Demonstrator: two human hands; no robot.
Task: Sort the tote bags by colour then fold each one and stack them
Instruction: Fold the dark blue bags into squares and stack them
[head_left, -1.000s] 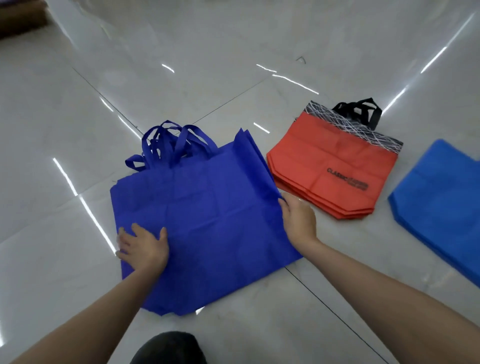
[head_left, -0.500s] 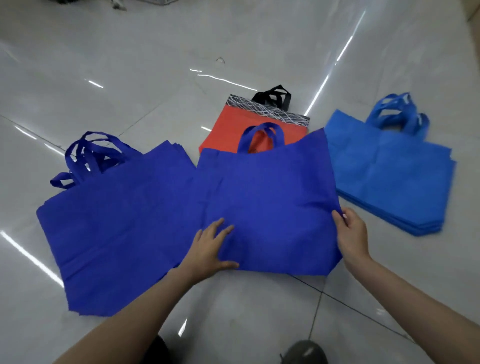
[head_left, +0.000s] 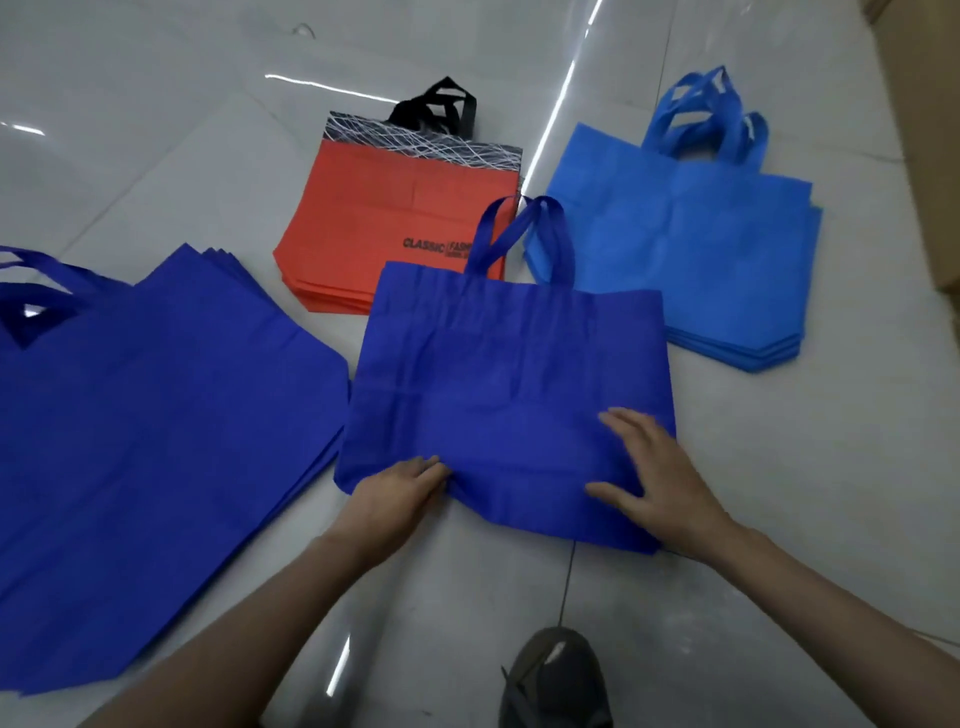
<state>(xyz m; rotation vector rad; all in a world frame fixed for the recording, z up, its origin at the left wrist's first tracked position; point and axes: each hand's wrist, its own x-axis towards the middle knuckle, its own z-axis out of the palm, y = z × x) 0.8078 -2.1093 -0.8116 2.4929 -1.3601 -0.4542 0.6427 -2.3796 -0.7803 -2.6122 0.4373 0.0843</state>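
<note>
Navy tote bag (head_left: 511, 384) lay flat, handles pointing away; left hand (head_left: 400, 486) pinched its near hem; right hand (head_left: 652, 467) pressed flat, fingers spread.

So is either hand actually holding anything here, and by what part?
The left hand pinches the single dark blue bag at its bottom edge, fabric bunched there. The right hand lies flat on its lower right corner, pressing, not gripping.

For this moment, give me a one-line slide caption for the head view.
Both hands, left hand and right hand, press a single dark blue tote bag flat on the floor among three sorted colour stacks.
</note>
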